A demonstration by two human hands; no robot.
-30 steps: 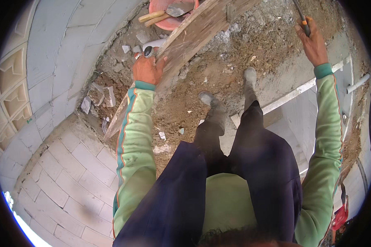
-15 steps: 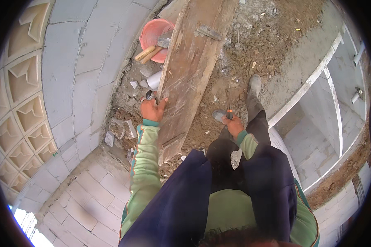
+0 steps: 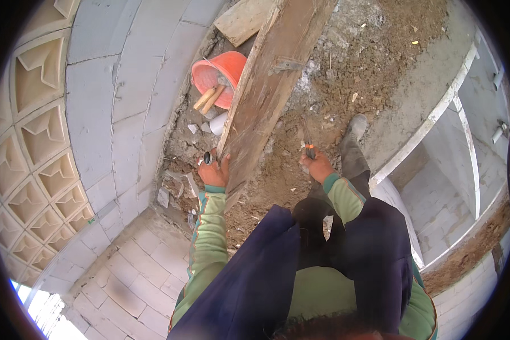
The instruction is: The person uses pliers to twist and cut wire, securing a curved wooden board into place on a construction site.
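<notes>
Gripped rough-grained wooden board point(image 3: 269, 93) by edge with left hand point(image 3: 213, 170), clenched slim orange-and-black-handled tool point(image 3: 310, 151) in right hand point(image 3: 319, 166), above crumbly brown soil point(image 3: 279, 164)

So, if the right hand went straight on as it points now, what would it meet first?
Most likely the wooden plank: the right hand points forward and left over soil, so its tool might touch first. Depth is unclear; it could pass above.

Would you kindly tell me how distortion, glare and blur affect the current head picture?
Head view: the grey block wall bows with fisheye distortion, and the picture's corners are black; head view: glare whites out the lower-left edge; head view: the tool in the right hand has a faint, smeared-looking blade.
</notes>
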